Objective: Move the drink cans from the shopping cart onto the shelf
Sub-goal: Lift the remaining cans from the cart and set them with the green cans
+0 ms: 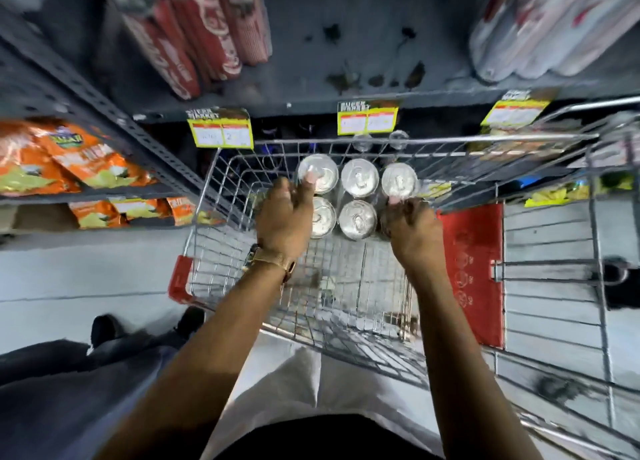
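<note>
Six silver-topped drink cans (358, 196) stand in a block at the far end of the wire shopping cart (221, 252). Left hand (282, 220) fingers curl over the far-left can top; right hand (412, 226) fingers curl round the near-right can; can't tell if either is gripped yet. Get a firm side grip, lift straight up over the cart rim. The dark metal shelf (301, 72) has open room between the red cans (194, 34) and the clear bottles (540, 27).

Silver cans (358, 177); chrome wire cart (346, 286), red corner guard (180, 279); orange snack bags (69, 158); yellow price tags (221, 132)

dim, smeared with motion blur, wide-angle warped edges; glare on can tops (359, 177).
</note>
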`<move>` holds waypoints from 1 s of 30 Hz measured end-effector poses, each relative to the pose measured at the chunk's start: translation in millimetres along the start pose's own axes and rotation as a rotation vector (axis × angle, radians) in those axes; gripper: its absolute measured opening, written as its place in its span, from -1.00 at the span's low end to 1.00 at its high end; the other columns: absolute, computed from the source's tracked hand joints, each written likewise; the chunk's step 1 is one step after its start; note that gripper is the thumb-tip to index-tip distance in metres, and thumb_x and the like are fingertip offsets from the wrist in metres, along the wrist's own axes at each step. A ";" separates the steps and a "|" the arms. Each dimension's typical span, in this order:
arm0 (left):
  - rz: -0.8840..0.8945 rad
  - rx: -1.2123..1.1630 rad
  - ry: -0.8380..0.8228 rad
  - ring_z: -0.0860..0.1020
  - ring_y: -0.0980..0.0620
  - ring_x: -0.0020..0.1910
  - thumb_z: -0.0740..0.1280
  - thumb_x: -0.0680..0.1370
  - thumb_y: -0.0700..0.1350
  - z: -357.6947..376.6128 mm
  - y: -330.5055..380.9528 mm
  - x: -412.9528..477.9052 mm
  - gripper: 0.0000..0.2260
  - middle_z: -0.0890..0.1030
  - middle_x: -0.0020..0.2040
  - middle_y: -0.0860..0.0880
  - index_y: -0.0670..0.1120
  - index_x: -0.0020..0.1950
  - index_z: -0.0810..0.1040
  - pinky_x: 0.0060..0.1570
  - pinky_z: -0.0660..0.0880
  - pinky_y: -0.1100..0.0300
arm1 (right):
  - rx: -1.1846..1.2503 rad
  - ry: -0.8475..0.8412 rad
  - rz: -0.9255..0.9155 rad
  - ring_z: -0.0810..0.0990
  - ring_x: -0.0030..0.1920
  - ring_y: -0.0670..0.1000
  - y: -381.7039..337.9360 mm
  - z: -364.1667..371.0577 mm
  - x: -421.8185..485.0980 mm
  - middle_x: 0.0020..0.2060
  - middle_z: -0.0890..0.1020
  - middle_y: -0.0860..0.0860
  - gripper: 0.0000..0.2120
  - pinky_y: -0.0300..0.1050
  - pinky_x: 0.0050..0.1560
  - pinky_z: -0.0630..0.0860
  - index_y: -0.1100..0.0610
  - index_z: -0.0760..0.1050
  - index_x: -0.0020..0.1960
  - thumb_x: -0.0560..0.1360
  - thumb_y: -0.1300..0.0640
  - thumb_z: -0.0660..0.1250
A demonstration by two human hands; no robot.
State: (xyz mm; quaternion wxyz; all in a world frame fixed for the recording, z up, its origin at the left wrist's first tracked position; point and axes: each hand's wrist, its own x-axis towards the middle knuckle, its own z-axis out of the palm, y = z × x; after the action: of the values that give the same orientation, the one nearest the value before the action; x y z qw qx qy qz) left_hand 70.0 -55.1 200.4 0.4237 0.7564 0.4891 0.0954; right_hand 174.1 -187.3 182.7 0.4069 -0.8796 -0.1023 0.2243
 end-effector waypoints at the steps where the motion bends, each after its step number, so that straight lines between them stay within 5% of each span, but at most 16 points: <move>1: 0.032 0.035 0.025 0.49 -0.07 -0.23 0.13 0.60 0.14 -6.1 11.5 1.4 -0.66 0.48 -0.28 -0.02 -0.14 -0.10 0.35 -0.33 0.30 0.22 | -0.045 0.032 -0.034 0.47 -0.20 0.07 -10.0 -6.8 0.0 -0.24 0.53 0.19 -0.63 -0.13 -0.25 0.25 0.37 0.50 -0.12 0.59 0.06 0.18; 4: 0.147 0.050 0.097 0.56 -0.21 -0.07 0.14 0.60 0.13 -28.6 54.2 14.8 -0.61 0.61 -0.08 -0.23 -0.22 -0.04 0.42 -0.14 0.43 0.05 | -0.071 0.117 -0.107 0.53 -0.11 0.16 -48.7 -31.2 7.1 -0.11 0.59 0.25 -0.61 -0.17 -0.21 0.22 0.38 0.50 -0.06 0.59 0.02 0.18; 7: 0.252 0.061 0.174 0.56 -0.24 -0.05 0.13 0.61 0.13 -42.6 92.8 38.8 -0.66 0.56 -0.17 -0.19 -0.14 -0.15 0.33 -0.22 0.33 0.07 | -0.064 0.209 -0.210 0.54 -0.06 0.21 -86.6 -50.6 25.5 -0.04 0.61 0.30 -0.63 -0.18 -0.23 0.17 0.38 0.50 -0.06 0.58 0.03 0.21; 10: 0.291 0.074 0.194 0.56 -0.26 0.02 0.11 0.61 0.13 -46.9 125.6 75.6 -0.60 0.61 -0.02 -0.24 -0.21 -0.08 0.43 -0.07 0.42 -0.02 | -0.027 0.290 -0.249 0.54 0.09 0.28 -119.4 -60.9 51.5 0.07 0.59 0.35 -0.61 -0.06 -0.16 0.23 0.39 0.48 0.00 0.58 0.01 0.23; 16: 0.266 0.084 0.131 0.51 -0.29 0.17 0.08 0.60 0.18 -33.0 163.0 156.7 -0.49 0.57 0.17 -0.28 -0.26 0.10 0.49 0.08 0.43 -0.02 | 0.014 0.266 -0.161 0.54 0.20 0.27 -154.5 -64.1 123.0 0.18 0.57 0.33 -0.54 0.02 0.13 0.47 0.37 0.46 0.15 0.56 -0.04 0.23; 30: 0.179 0.038 0.079 0.44 -0.29 0.29 0.05 0.62 0.15 -10.4 177.6 218.1 -0.48 0.51 0.28 -0.30 -0.27 0.26 0.43 0.20 0.40 -0.01 | -0.105 0.239 -0.179 0.51 0.28 0.26 -175.4 -55.1 180.9 0.26 0.55 0.30 -0.54 0.02 0.19 0.45 0.34 0.50 0.22 0.57 -0.04 0.22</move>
State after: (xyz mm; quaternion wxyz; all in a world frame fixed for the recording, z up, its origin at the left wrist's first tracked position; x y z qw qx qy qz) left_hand 291.0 100.7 278.3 0.3793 0.8007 0.4376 0.1532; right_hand 359.8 -45.0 291.3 0.3881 -0.9073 -0.1429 0.0753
